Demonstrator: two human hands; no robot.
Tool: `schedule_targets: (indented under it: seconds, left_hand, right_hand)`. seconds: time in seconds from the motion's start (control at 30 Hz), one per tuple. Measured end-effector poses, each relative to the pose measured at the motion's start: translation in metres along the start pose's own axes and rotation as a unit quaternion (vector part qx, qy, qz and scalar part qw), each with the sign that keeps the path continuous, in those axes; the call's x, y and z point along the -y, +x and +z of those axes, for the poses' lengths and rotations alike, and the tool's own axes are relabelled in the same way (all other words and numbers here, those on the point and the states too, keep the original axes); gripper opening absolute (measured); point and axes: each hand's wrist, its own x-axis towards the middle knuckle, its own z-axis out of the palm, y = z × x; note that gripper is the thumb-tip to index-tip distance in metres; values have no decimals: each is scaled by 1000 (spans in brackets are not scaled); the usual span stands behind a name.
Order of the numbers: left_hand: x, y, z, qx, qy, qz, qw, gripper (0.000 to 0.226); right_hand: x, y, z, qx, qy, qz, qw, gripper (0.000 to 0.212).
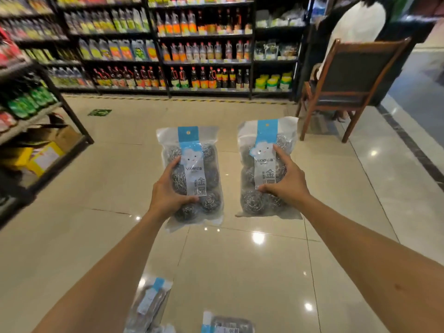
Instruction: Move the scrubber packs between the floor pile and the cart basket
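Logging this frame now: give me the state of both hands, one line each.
Left hand: gripping the left pack of steel scourers, thumb across its front.
Right hand: gripping the right pack of steel scourers, thumb across its front.

We hold two clear packs of steel scouring balls upright above the tiled floor point(96, 236). Our left hand point(168, 191) grips the left pack point(192, 174); our right hand point(286, 181) grips the right pack point(264, 164). At six o'clock, two more packs point(149, 306) lie low in view. At two o'clock stands a wooden chair point(348, 85); at twelve, shelves of bottles point(192, 49).
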Motion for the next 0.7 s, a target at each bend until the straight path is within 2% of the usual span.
schedule_targets:
  seconds: [0.2, 0.4, 0.53, 0.7]
  left_hand:
    - [-10, -12, -113, -145, 26, -17, 989, 116]
    - [0, -78, -200, -292, 58, -90, 950, 118]
    - [-17, -152, -225, -397, 81, -140, 903, 117]
    - [-58, -286, -219, -551, 109, -199, 803, 116]
  right_hand:
    - [100, 36, 54, 87, 50, -113, 988, 109]
    - [180, 41, 127, 223, 98, -216, 945, 107]
    - [232, 13, 164, 333, 120, -301, 886, 105]
    - [290, -71, 190, 475, 153, -393, 772, 106]
